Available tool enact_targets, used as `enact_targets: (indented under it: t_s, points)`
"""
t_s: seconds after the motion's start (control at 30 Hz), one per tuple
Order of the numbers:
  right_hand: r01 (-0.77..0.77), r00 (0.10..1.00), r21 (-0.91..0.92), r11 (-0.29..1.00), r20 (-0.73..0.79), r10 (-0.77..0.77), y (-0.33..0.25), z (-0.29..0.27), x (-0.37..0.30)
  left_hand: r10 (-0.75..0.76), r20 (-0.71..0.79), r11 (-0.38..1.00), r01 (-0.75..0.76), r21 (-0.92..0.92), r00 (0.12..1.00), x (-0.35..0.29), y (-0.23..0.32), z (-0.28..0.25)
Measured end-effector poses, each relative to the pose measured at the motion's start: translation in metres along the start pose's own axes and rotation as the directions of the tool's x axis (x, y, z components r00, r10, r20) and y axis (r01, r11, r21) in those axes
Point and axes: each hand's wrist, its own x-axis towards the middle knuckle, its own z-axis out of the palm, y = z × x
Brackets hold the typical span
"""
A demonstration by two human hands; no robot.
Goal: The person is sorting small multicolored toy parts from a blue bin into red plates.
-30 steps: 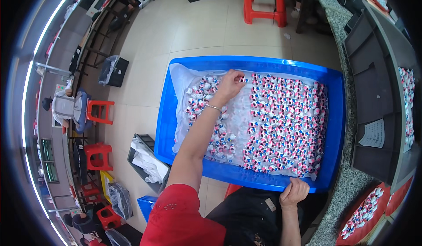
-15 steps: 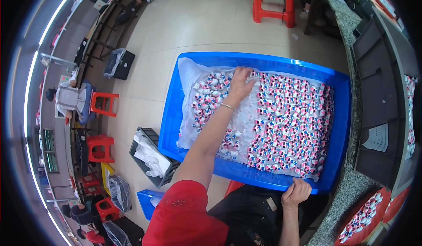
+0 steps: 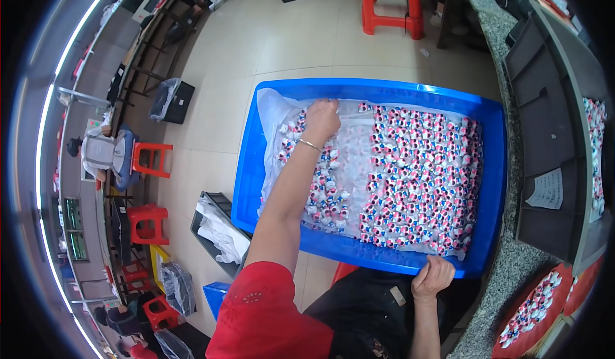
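A large blue plastic tub (image 3: 496,186), lined with a translucent white sheet (image 3: 352,166), holds many small white, pink and blue figurines. On its right side they stand in close rows (image 3: 423,173); a looser group of figurines (image 3: 327,195) lies to the left. Over the far edge of that loose group, my left hand (image 3: 322,118) is curled closed, a bracelet at its wrist. What its fingers hold, if anything, is hidden. My right hand (image 3: 434,277) is wrapped round the tub's near rim, close to the right corner.
A speckled stone counter (image 3: 496,288) runs along the right, bearing a grey crate (image 3: 544,134) and a red tray of figurines (image 3: 535,308). On the floor at left stands a dark bin with white sheets (image 3: 221,231). Red stools (image 3: 392,3) and seated people are farther off.
My left hand has moved left, from the edge of the neat rows to the loose figurines, and its fingers have curled in. My right hand keeps its place on the rim.
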Motion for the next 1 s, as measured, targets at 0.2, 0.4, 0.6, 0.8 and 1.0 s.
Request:
enact_targets:
  t_s: [0.2,0.4,0.6,0.8,1.0]
  points:
    - [0.007,1.000,-0.006,1.000,-0.007,-0.007,0.001,0.000,0.001,-0.064,-0.139,0.943,0.015,-0.333,0.988,-0.013,0.010,-0.017]
    - [0.008,1.000,-0.003,1.000,-0.008,-0.008,0.000,-0.001,0.002,-0.070,0.264,0.426,0.268,-0.864,0.962,-0.019,0.026,0.007]
    - [0.005,1.000,-0.006,1.000,-0.002,-0.005,-0.002,-0.002,0.003,-0.026,0.048,0.536,0.054,-0.843,0.999,-0.015,0.045,0.027]
    - [0.005,1.000,-0.006,1.000,0.005,-0.005,-0.001,-0.002,0.001,-0.090,-0.081,0.571,-0.015,-0.821,0.993,-0.022,0.041,0.027]
    - [0.005,1.000,-0.001,1.000,-0.002,-0.005,-0.001,-0.001,0.004,-0.131,0.035,0.708,0.118,-0.697,0.991,-0.053,0.000,-0.039]
